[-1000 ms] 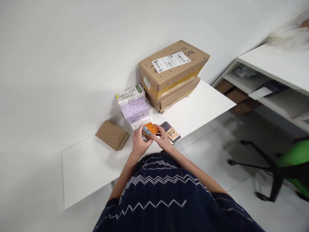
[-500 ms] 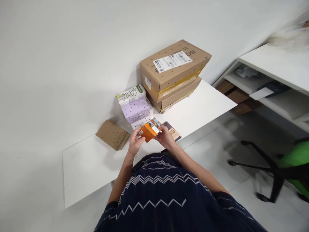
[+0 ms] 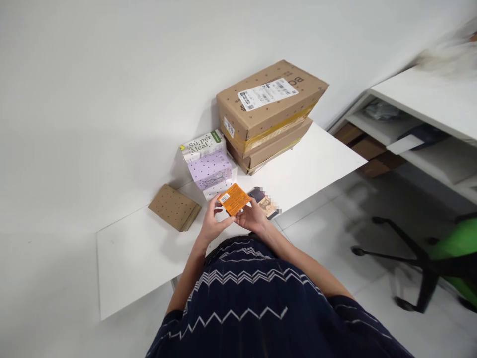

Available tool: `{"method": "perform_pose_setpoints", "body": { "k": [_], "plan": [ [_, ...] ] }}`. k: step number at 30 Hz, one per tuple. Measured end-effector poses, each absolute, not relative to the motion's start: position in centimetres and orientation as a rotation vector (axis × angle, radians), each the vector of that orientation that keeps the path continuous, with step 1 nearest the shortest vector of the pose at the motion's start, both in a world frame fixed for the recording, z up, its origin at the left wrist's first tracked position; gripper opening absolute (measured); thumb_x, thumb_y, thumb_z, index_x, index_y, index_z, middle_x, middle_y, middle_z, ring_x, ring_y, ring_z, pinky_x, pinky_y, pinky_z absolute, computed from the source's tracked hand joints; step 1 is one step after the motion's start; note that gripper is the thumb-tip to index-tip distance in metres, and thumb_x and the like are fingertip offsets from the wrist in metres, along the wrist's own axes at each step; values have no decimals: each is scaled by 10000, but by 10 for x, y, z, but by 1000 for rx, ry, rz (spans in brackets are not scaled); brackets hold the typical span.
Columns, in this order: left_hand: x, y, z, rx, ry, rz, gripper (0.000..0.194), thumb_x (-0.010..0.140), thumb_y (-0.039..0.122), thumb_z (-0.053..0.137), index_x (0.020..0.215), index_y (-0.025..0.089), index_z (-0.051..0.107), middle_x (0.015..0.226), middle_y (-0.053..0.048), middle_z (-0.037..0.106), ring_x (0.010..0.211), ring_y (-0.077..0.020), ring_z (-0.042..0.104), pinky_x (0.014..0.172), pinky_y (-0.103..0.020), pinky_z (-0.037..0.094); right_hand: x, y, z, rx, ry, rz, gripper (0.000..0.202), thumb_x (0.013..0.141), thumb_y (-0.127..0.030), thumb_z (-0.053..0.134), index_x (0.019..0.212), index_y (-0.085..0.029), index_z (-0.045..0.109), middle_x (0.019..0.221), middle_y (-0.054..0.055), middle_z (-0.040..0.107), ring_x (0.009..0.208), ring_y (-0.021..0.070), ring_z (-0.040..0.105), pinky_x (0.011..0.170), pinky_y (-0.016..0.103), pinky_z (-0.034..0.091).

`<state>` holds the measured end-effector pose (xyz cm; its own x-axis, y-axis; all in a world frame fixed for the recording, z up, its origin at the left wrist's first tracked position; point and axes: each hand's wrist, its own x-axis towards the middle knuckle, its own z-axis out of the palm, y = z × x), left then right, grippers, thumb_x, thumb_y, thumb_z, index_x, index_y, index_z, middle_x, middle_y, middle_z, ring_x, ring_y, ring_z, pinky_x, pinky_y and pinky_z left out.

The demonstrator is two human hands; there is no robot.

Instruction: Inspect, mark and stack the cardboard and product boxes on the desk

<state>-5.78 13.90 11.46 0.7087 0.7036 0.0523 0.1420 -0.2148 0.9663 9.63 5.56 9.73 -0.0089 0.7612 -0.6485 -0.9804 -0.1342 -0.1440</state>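
Note:
Between my hands is a small orange box (image 3: 236, 200), held above the table with a side of printed text and a white barcode label facing up. My left hand (image 3: 214, 221) grips its left and near edges with fingers and thumb. My right hand (image 3: 254, 216) holds its right corner from the side and below; part of those fingers is hidden. Just beyond the box stands a purple dotted box (image 3: 210, 170), beside a white carton marked "Super Meal" (image 3: 203, 145). Under and right of my right hand lies a dark booklet-like item (image 3: 265, 204) with a picture, partly blurred.
Two brown cardboard boxes (image 3: 272, 107) are stacked at the back of the white table (image 3: 137, 263). A flat brown dotted box (image 3: 173, 206) lies to the left. On the right are a white shelf unit (image 3: 428, 104) and a green chair with a black base (image 3: 425, 268).
The orange box has been turned in my hands: its picture side has gone from view and the text side with the barcode faces up. My fingers have shifted along its edges.

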Motion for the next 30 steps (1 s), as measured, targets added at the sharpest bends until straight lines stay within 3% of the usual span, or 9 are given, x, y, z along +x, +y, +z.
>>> {"method": "perform_pose_setpoints", "body": {
  "k": [4,10,15,17,21,24,30],
  "plan": [
    [-59,136,115,1911,776,625,927,711,356,812,1498,293,325,1505,-130,430,1263,-293,512,994,-435,446,93,55,87,-644,383,1644,344,951,-508,392,1071,-220,535,881,85,640,755,218,658,653,353,569],
    [-58,135,111,1962,871,688,875,713,319,792,1474,252,363,1411,-139,507,1192,-277,553,975,-427,456,89,54,81,-650,285,1726,423,967,-586,339,1065,-222,531,891,83,663,773,214,683,675,367,579],
    [-61,139,113,2038,999,705,808,676,297,807,1405,233,465,1320,-116,567,1261,-310,507,1074,-482,403,88,51,53,-943,105,1810,469,949,-638,369,976,-202,542,844,82,663,708,194,684,615,313,554],
    [-64,141,109,2038,1042,643,796,674,292,804,1398,239,478,1322,-107,560,1280,-321,488,1095,-497,383,91,49,34,-1283,-33,1669,410,935,-585,453,870,-192,550,788,68,654,612,160,640,551,270,505],
    [-71,142,92,1985,1018,496,786,686,265,786,1410,255,480,1306,-107,541,1276,-330,486,1111,-510,363,109,53,-3,-1822,-277,1240,229,812,-306,671,689,-216,500,616,-13,563,535,123,533,527,232,410],
    [-72,142,76,2063,981,402,805,684,272,784,1420,253,459,1308,-124,524,1276,-357,480,1105,-538,356,122,64,-21,-1884,-301,1136,294,718,-199,724,667,-244,438,612,-16,551,684,167,596,597,237,418],
    [-64,145,49,2304,1014,253,807,666,249,774,1387,267,411,1315,-145,537,1255,-383,464,1089,-567,344,124,88,-41,-1991,-367,1053,346,610,-185,755,699,-256,429,808,67,673,990,239,645,706,261,466]
  ]
}}
